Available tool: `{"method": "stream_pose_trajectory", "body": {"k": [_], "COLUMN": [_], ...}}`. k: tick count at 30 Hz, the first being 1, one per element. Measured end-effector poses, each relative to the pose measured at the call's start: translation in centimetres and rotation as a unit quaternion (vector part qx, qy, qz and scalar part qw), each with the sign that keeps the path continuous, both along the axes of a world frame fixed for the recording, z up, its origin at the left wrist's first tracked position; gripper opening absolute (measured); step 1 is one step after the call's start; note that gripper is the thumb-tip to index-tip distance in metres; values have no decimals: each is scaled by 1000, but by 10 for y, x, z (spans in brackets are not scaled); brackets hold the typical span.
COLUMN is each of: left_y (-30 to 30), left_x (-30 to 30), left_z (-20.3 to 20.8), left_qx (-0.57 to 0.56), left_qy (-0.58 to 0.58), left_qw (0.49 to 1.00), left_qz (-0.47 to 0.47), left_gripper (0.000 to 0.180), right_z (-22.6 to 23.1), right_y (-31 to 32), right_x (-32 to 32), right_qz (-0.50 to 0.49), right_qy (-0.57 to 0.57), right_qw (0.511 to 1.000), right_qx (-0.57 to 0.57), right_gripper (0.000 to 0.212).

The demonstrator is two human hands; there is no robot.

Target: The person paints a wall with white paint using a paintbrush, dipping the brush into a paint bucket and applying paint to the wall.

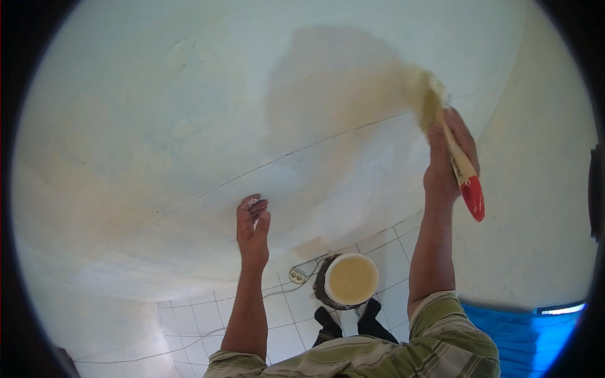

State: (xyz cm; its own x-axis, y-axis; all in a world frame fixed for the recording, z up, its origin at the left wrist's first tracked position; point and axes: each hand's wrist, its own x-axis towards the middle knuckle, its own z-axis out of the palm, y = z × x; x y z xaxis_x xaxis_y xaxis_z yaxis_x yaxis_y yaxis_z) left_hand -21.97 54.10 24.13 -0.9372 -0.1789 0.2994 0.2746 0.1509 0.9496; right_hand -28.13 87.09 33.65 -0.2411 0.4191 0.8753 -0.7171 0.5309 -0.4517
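My right hand point(449, 154) grips a wide paintbrush point(465, 165) with a pale wooden handle and a red end. Its blurred bristles touch the wall point(208, 120), beside a patch of wet beige paint point(340, 88). My left hand point(253, 223) is raised near the wall with loosely curled fingers and a gap to the thumb. White smears mark its fingertips, and nothing shows in its grasp. Below, between the two arms, a white-rimmed bucket point(351, 280) holds cream-coloured paint.
My feet point(368, 318) stand on white floor tiles point(283, 343) close to the bucket. A socket block point(297, 276) lies beside it, its cable trailing left. A long thin crack point(271, 162) crosses the wall. Blue sheeting point(523, 337) hangs at lower right.
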Motion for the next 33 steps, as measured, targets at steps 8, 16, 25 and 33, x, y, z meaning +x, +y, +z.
{"method": "stream_pose_trajectory", "body": {"k": [8,16,25,33], "left_y": [3,-2,2,2], "left_x": [2,1,-1,-2], "left_z": [0,-6,0,-2], "left_qx": [-10,6,-5,-26], "left_qy": [5,15,4,16], "left_qw": [1000,1000,1000,1000], "left_qz": [9,15,13,-5], "left_gripper": [40,38,39,41], "right_z": [3,0,-4,8], "right_y": [-65,-68,43,-72], "right_x": [5,19,-18,9], "right_qz": [-4,134,-37,34], "right_qy": [18,-29,50,39], "right_qw": [993,964,997,993], "right_qx": [119,229,-37,105], "right_gripper": [26,38,26,31]}}
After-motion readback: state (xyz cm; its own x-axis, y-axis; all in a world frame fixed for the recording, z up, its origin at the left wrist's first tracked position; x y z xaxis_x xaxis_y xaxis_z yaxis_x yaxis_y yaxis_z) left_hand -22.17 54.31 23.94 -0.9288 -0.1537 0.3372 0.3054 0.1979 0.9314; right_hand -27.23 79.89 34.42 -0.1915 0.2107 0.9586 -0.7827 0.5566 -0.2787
